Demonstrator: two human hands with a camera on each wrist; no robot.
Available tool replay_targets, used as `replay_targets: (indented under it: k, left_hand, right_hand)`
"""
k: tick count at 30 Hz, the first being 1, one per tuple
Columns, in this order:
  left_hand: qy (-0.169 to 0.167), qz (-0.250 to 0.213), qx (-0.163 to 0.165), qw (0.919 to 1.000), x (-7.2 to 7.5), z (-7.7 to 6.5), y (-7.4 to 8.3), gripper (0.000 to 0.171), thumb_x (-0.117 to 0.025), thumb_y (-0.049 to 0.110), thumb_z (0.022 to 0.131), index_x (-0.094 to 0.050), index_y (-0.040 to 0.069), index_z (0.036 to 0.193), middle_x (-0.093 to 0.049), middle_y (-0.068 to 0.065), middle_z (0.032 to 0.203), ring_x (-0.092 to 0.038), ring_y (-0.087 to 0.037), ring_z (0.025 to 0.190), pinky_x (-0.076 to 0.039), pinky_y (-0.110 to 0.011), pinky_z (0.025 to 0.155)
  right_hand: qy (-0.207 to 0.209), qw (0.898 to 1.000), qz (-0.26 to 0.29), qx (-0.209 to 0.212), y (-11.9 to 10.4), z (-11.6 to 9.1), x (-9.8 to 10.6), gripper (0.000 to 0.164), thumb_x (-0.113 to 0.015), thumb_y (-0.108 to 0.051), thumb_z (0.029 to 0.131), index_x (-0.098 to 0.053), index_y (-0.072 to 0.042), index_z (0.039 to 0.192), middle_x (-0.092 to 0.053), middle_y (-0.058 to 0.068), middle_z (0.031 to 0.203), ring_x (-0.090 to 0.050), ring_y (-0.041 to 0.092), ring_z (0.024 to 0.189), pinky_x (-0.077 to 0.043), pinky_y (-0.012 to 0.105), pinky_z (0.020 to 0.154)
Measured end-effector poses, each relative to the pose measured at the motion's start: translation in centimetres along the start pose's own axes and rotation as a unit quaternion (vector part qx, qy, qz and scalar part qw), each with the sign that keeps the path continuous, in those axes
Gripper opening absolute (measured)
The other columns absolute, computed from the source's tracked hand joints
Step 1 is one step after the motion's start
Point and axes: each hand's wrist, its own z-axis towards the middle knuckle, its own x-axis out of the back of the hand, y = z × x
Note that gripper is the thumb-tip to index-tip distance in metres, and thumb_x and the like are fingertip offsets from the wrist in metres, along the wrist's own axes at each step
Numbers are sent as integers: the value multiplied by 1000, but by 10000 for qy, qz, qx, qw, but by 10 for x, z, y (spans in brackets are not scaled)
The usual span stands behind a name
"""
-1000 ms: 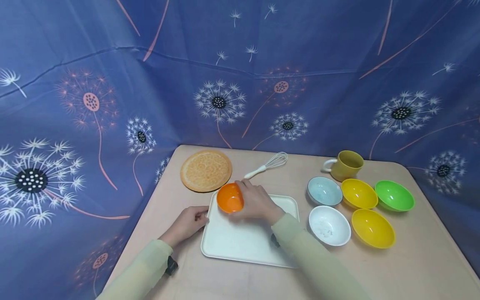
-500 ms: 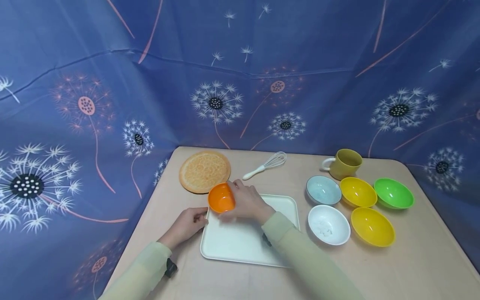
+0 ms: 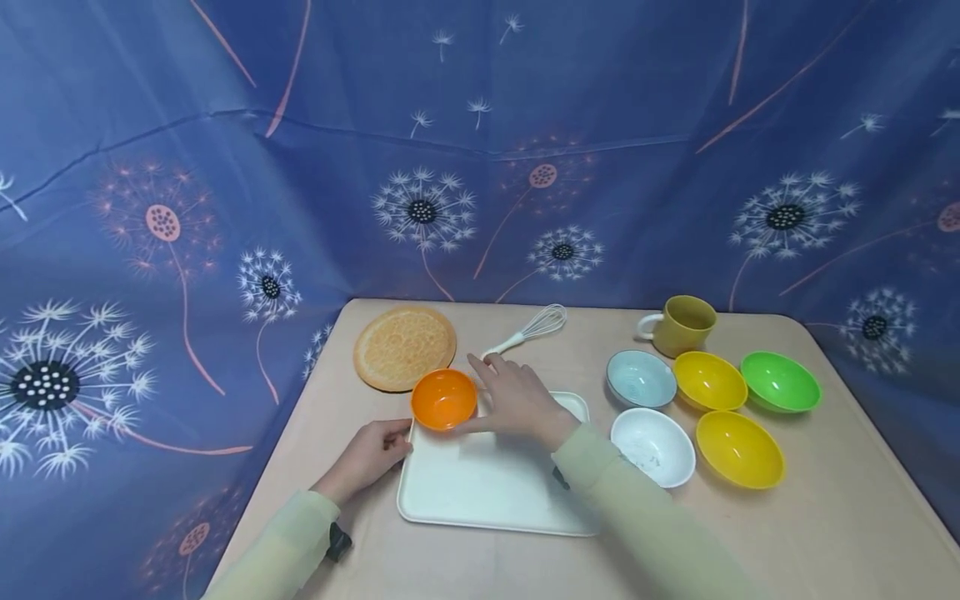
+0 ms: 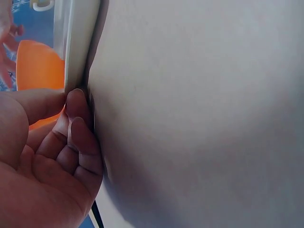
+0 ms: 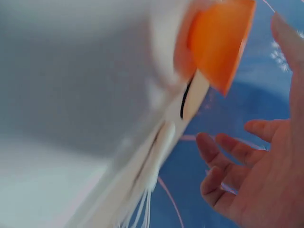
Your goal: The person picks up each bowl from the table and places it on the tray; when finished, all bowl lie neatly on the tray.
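Note:
An orange bowl (image 3: 444, 400) sits upright at the far left corner of a white tray (image 3: 487, 492). My right hand (image 3: 521, 402) is just to the bowl's right, thumb and fingers spread; in the right wrist view a gap shows between that hand and the bowl (image 5: 221, 42). With thumb and fingertips, my left hand (image 3: 367, 458) pinches the tray's left rim. The left wrist view has this hand (image 4: 57, 147) close up at the rim (image 4: 78, 42), its other fingers curled.
Behind the tray lie a round pizza-like disc (image 3: 405, 346) and a whisk (image 3: 528, 329). To the right stand a mug (image 3: 684, 323), a pale blue bowl (image 3: 641, 379), a white bowl (image 3: 652, 446), two yellow bowls (image 3: 738, 450) and a green bowl (image 3: 782, 382).
The orange bowl moved left to the tray's far left corner and now sits level. My right hand has let go of it and drawn off to the right. The left hand stays at the rim.

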Motion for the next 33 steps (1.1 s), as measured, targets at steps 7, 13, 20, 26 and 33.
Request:
replay_targets:
  k: [7, 13, 20, 26, 33]
  left_hand:
    - [26, 59, -46, 10000, -2, 2, -3, 48, -71, 10, 99, -62, 8, 146, -57, 1, 72, -52, -13, 61, -41, -24, 52]
    - [52, 52, -63, 10000, -3, 1, -2, 48, -71, 8, 98, -61, 6, 146, -57, 1, 73, -52, -14, 61, -41, -25, 53]
    - [88, 119, -41, 9999, -3, 1, -1, 49, -71, 9, 98, -61, 5, 146, -58, 1, 75, -52, -14, 63, -41, -24, 53]
    - [81, 107, 102, 9999, -4, -1, 0, 50, -72, 9, 98, -60, 5, 146, -58, 1, 74, -53, -14, 64, -42, -24, 54]
    - [97, 16, 124, 9999, -6, -2, 2, 51, -72, 8, 98, -59, 1, 146, -58, 1, 75, -54, -15, 65, -43, -25, 55]
  right_hand:
    - [335, 9990, -226, -189, 47, -31, 31, 111, -67, -83, 79, -37, -18, 164, -47, 12, 152, -55, 36, 126, -45, 57, 97]
    - [563, 9963, -370, -536, 104, -70, 54, 113, -62, -86, 80, -36, -13, 164, -50, 19, 148, -54, 42, 125, -45, 62, 98]
    - [837, 9893, -236, -1175, 181, -129, 82, 108, -68, -79, 83, -42, -6, 158, -45, 27, 150, -46, 52, 131, -39, 73, 99]
    - [511, 9761, -492, -2054, 248, -176, 98, 115, -64, -82, 84, -38, 3, 157, -41, 37, 145, -43, 61, 125, -38, 78, 94]
    - [209, 9583, -563, -2793, 317, -224, 108, 120, -61, -84, 83, -33, 6, 156, -35, 44, 140, -39, 68, 119, -32, 84, 90]
